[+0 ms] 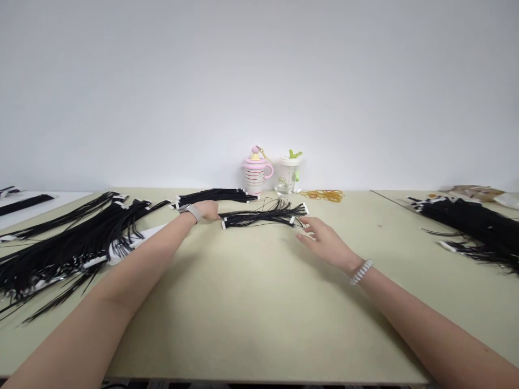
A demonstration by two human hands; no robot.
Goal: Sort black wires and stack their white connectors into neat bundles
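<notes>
A loose bundle of black cables with white connectors (263, 216) lies across the middle of the table. My left hand (207, 209), with a grey band at the wrist, is at the bundle's left end; its fingers curl down and look closed on cable ends, though the fingertips are partly hidden. At the right end is my right hand (324, 241), wearing a beaded bracelet. Its fingers are apart, close to the white connectors, and hold nothing. Just behind my left hand lies a second, neater cable bundle (214, 195).
A large heap of black cables (81, 232) covers the left side, partly over white sheets. Another pile (474, 221) lies at the right. Against the wall stand a pink striped cup (254, 175) and a clear cup (285, 177), beside yellow rubber bands (326, 195).
</notes>
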